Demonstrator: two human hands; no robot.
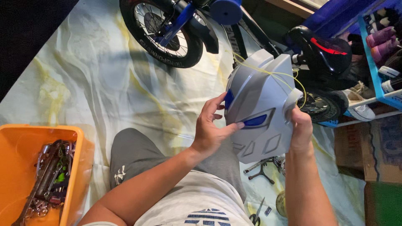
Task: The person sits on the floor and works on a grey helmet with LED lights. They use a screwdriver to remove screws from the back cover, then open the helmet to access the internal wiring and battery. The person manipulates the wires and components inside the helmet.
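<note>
I hold a grey plastic cover point(261, 104) with blue inserts up in front of me, between both hands. My left hand point(210, 127) grips its left edge, thumb pressed onto the front near a blue insert. My right hand point(300, 127) clasps its right edge. A thin yellow cord point(272, 74) loops across the top of the cover. Behind the cover lies a small blue and black bicycle: its front wheel point(164, 31) at the top, its black saddle point(324, 48) at the right.
An orange bin point(19, 155) full of metal wrenches and tools sits at the lower left. A pale cloth point(96, 88) covers the floor. Scissors point(256, 214) and a black metal part point(261, 169) lie near my right knee. A blue rack point(377, 62) with shoes stands at right.
</note>
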